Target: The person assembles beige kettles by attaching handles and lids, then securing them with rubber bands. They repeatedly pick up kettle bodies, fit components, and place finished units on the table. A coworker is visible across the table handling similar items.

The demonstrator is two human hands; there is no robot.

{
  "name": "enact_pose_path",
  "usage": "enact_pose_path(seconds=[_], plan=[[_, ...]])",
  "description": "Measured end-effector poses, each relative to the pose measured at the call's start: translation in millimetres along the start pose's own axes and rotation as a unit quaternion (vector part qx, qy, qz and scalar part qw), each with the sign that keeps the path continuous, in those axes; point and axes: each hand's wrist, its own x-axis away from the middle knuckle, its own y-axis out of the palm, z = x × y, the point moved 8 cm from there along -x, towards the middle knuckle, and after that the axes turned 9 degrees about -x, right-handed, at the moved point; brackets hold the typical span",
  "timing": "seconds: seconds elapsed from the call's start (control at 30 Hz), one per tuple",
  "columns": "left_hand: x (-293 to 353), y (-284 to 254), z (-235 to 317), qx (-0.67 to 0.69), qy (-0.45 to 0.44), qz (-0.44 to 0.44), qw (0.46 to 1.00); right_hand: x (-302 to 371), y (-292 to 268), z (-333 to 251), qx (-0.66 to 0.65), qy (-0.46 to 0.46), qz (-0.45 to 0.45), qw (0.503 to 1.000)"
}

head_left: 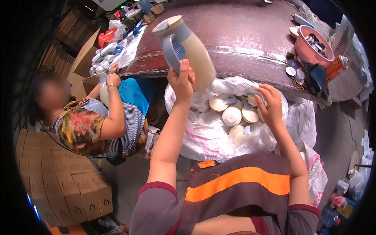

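Note:
My left hand (182,81) is wrapped round the blue-grey handle of a cream thermos jug (197,55). The jug is tilted, its lidded top toward the far left, raised over the near edge of the table. My right hand (269,102) has its fingers apart at the right side of a white plastic bag (188,129). Inside the bag lie several cream jug lids (232,116), some with grey tabs. The fingertips are close to the lids; whether they touch one I cannot tell.
A co-worker (105,121) sits at the left, holding another jug. Stacked cardboard boxes (58,176) stand at the lower left. On the dark red table (243,27) are a pink basin (313,51) of small parts and an orange spray can (337,68) at the right.

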Motion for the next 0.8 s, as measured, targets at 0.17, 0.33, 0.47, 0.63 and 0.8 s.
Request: enact_pose_path(seconds=[0.17,0.33,0.47,0.63,0.8], plan=[[-30.8,-29.3,-35.4,-0.072,0.012,-0.029,0.997,30.8,-1.4,28.1,0.021,0.081,-0.028,0.996],[-62.4,-66.2,-64.7,-0.303,-0.025,-0.028,0.952,58.3,7.2,53.3,-0.023,0.148,-0.099,0.984],[-81.9,-134.7,-123.5,-0.517,-0.080,0.001,0.853,54.7,8.2,47.4,-0.057,0.162,-0.063,0.983],[3.0,-65.4,-160.0,-0.608,-0.092,-0.171,0.770,65.5,12.9,56.3,-0.028,0.169,-0.024,0.985],[58.9,-29.5,-171.4,-0.682,0.000,-0.151,0.716,64.3,16.7,57.4,-0.015,0.139,-0.049,0.989]])
